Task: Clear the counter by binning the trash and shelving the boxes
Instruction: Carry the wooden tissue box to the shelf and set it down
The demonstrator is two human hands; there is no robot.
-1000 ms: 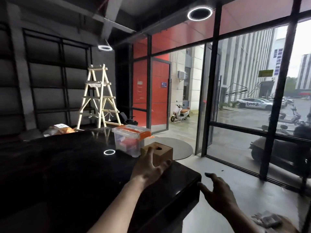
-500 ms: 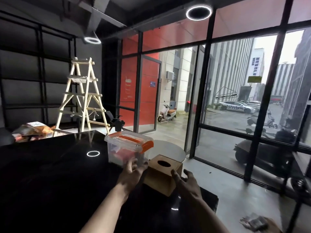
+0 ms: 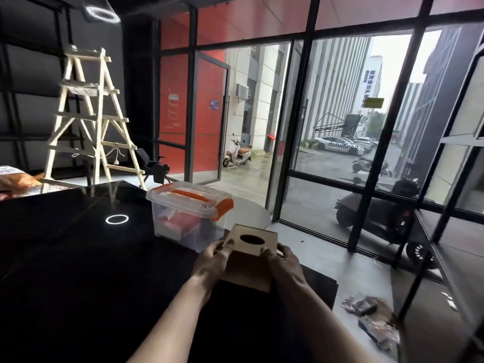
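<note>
On the head view I see a glossy black counter (image 3: 78,258) filling the lower left, mirroring a ring ceiling light. Behind it, at ten o'clock, a pale wooden stepladder (image 3: 89,119) stands against dark wall panels; tall black-framed glass walls (image 3: 366,153) from twelve to three o'clock show a wet street outside. Crumpled wrappers (image 3: 366,306) lie on the grey floor at four o'clock. On the counter's far corner sits a clear plastic tub with an orange-handled lid (image 3: 188,208), red packets inside. Just in front of it, I have the brown cardboard box with an oval top hole (image 3: 251,255) clamped between my left hand (image 3: 213,260) and right hand (image 3: 284,264), fingers curled over its sides, thumbs on top.
</note>
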